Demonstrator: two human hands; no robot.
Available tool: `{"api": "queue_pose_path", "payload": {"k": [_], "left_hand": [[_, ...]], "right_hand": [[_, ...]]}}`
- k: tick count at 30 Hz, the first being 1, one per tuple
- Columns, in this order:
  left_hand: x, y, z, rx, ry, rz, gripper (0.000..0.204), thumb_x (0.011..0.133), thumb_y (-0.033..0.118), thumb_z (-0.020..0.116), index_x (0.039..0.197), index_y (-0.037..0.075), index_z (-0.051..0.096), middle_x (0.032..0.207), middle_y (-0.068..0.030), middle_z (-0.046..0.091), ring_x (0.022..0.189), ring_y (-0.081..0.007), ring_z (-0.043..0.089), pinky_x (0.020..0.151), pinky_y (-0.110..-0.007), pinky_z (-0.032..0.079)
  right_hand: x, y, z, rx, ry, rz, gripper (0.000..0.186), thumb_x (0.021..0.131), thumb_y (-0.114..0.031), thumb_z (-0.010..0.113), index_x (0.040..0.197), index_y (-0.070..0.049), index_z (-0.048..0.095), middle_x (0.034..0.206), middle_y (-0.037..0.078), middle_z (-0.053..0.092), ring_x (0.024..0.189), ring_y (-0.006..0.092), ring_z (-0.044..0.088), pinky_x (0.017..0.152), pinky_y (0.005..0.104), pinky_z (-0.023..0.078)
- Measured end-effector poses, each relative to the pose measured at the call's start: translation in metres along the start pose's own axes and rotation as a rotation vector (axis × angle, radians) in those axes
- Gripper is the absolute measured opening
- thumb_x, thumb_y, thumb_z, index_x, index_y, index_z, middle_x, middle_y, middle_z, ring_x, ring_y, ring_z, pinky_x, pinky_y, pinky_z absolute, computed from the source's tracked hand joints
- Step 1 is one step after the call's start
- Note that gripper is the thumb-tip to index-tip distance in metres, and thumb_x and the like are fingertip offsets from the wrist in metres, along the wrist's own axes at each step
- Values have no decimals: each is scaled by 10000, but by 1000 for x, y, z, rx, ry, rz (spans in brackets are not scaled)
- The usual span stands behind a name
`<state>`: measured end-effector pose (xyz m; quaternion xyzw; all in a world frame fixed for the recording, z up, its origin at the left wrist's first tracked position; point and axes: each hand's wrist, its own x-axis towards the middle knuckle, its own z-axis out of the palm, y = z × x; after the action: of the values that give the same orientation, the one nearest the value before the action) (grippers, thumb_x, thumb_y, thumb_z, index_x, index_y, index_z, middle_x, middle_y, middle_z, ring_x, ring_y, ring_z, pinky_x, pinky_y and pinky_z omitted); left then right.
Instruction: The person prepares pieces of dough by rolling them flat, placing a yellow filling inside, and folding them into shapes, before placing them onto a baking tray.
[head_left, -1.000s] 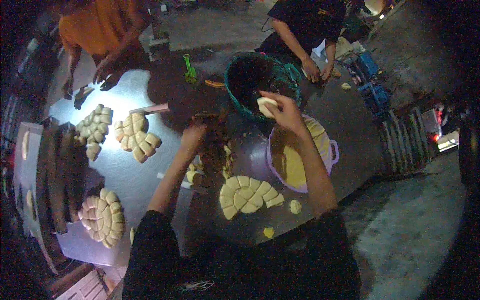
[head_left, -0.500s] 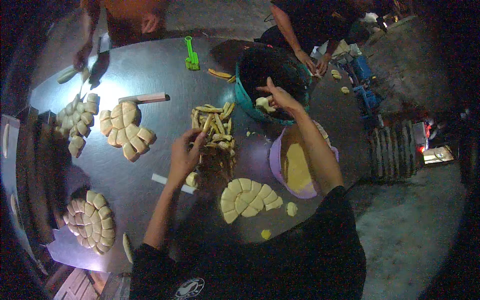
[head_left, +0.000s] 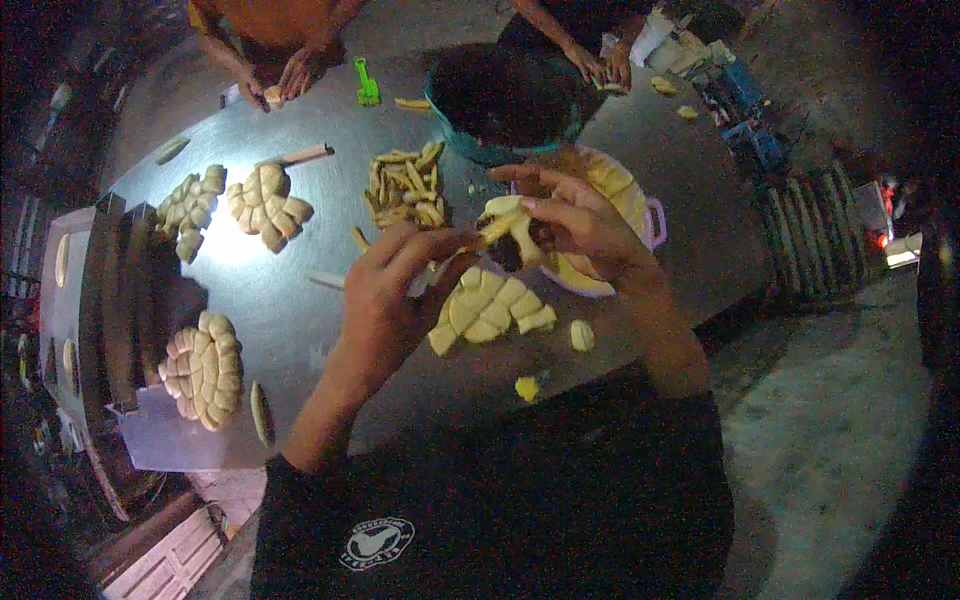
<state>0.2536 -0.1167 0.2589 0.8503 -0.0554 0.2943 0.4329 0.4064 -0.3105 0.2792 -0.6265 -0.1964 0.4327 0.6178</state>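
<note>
Held up at the centre, a flattened pale dough piece (head_left: 510, 210) with dark brown filling is in my right hand (head_left: 590, 235), its fingers curled round it. My left hand (head_left: 395, 280) pinches a thin yellow strip (head_left: 487, 238), like fruit, against the filling. Below and behind lies a dough round (head_left: 480, 308) cut into segments. A lilac basin (head_left: 654, 220) with yellow contents is partly hidden by my right hand. A heap of yellowish strips (head_left: 405, 180) lies beyond my hands, beside the teal tub (head_left: 450, 130) with dark contents.
Segmented dough rounds (head_left: 265, 205) lie at the left of the metal table (head_left: 690, 280), near stacked trays (head_left: 140, 320). A green scoop (head_left: 365, 85) lies at the back. Two people work opposite, their hands (head_left: 285, 85) at the far edge. Blue equipment (head_left: 745, 130) stands at right.
My right hand has come back from over the teal tub with the dough, now dark-filled. My left hand has lifted a strip from the heap and met my right at the centre.
</note>
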Motion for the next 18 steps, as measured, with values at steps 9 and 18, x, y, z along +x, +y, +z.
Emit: {"api": "queue_pose_path", "payload": {"k": [9, 18], "left_hand": [[-67, 66, 28, -100, 90, 0, 348, 991, 329, 510, 1163, 52, 633, 1042, -124, 579, 977, -254, 575, 819, -374, 471], [-145, 108, 46, -768, -87, -1015, 580, 1044, 496, 303, 1309, 12, 482, 1296, -158, 562, 1203, -271, 538, 1020, -433, 423]], "right_hand": [[-106, 49, 14, 106, -191, -272, 456, 957, -206, 581, 1383, -76, 481, 1202, 108, 635, 1138, 230, 608, 983, 355, 487], [-128, 123, 62, -80, 7, -592, 542, 1029, -428, 425, 1295, 41, 489, 1236, 139, 536, 1126, 203, 555, 972, 305, 434]]}}
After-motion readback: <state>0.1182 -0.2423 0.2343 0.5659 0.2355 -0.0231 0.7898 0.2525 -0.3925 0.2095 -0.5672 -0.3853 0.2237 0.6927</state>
